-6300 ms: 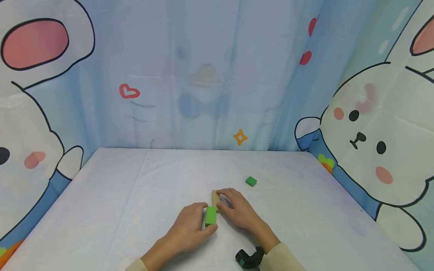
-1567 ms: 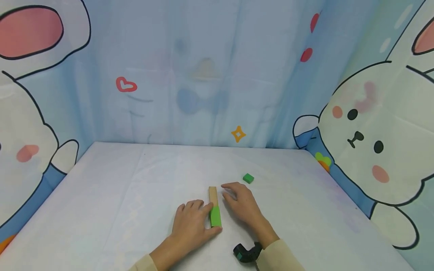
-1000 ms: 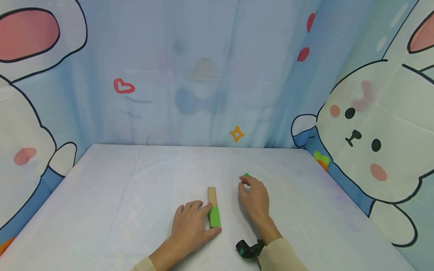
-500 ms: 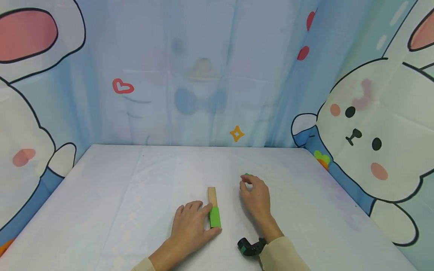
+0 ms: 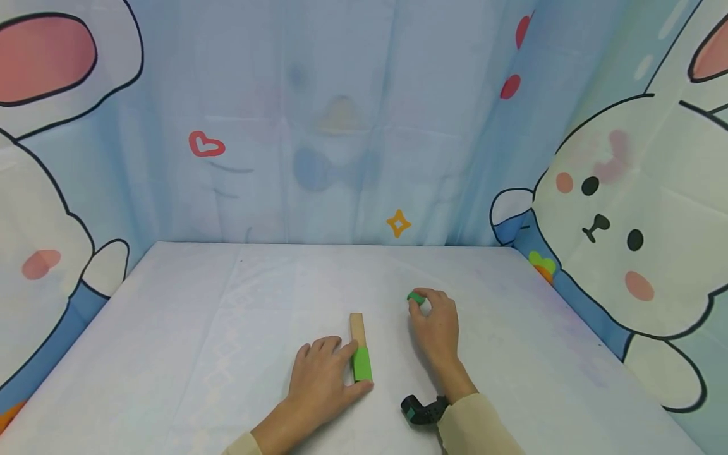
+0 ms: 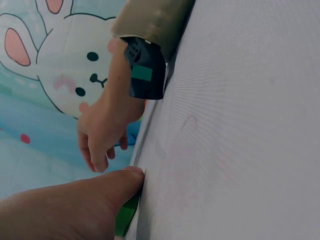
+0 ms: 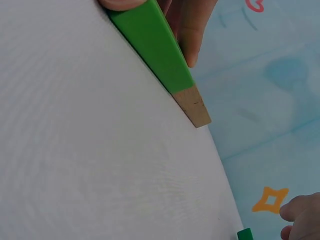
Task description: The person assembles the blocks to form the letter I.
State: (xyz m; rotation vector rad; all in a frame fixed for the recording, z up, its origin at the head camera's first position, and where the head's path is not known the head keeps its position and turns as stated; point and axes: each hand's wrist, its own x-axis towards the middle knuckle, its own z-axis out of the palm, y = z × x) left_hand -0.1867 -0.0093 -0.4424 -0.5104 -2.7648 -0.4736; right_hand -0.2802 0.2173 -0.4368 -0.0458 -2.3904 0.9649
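Note:
My left hand point(image 5: 321, 373) rests on the table and holds a green block point(image 5: 361, 364), thumb at its near end and index finger along its far left side. A plain wooden block point(image 5: 357, 328) lies end to end with it, pointing away. In the right wrist view the green block point(image 7: 155, 47) and the wooden block point(image 7: 194, 107) form one line. My right hand point(image 5: 436, 323) hovers by a small green block point(image 5: 417, 297), with index finger and thumb parted around it. The right wrist view shows the fingers point(image 7: 302, 212) apart from that small block point(image 7: 245, 234).
A white cloth point(image 5: 244, 303) covers the table. A black wrist camera point(image 5: 423, 411) sits at the right sleeve point(image 5: 478, 423), low over the cloth. Behind the far edge hangs a blue curtain point(image 5: 256, 189) with cartoon rabbits.
My right hand has left the wooden block and moved far right to the small green block. The left hand has brought the larger green block into line with the wooden one and stayed there.

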